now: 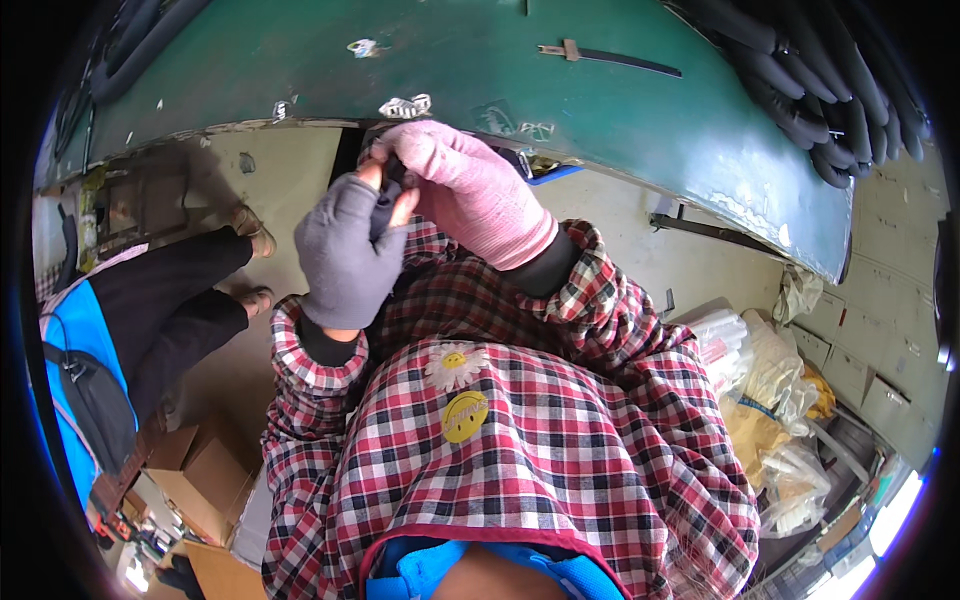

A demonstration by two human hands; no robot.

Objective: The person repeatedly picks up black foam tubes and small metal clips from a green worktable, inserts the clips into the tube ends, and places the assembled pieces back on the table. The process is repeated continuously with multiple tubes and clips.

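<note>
My left hand (348, 250), in a grey glove with bare fingertips, is closed on a small dark piece (384, 208). Its thumb and fingers pinch the piece from below and the left. Wearing a pink glove, my right hand (470, 195) meets it at the same piece, its fingers bent around the upper end. Both hands are held together in front of my checked smock (520, 410), just at the near edge of the green table (450, 60). The gloves cover much of the dark piece, so its kind cannot be made out.
Black padded tubes (790, 80) are heaped on the table's right end. A dark strip with a brown slider (610, 58) lies on the tabletop. To the left stands another person (170, 320) in dark trousers, near cardboard boxes (205, 480). Plastic bags (775, 420) sit at the right.
</note>
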